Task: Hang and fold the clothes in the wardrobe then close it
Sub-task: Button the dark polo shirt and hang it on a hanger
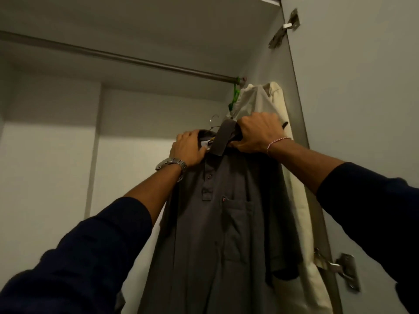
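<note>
Both hands [189, 147] [258, 134] grip grey shirt [226, 223], hanger [214, 123] mostly hidden.

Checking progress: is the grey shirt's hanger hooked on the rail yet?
No, its metal hook sits below the rail, with both hands holding the grey shirt.

Steel wristwatch [171, 164], red-and-white thread bracelet [277, 142] (opposite wrists), dark sleeves [95, 250]

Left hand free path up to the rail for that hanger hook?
Probably yes: the left hand grips the grey shirt collar below the rail, and the stretch left of the green hanger looks bare.
</note>
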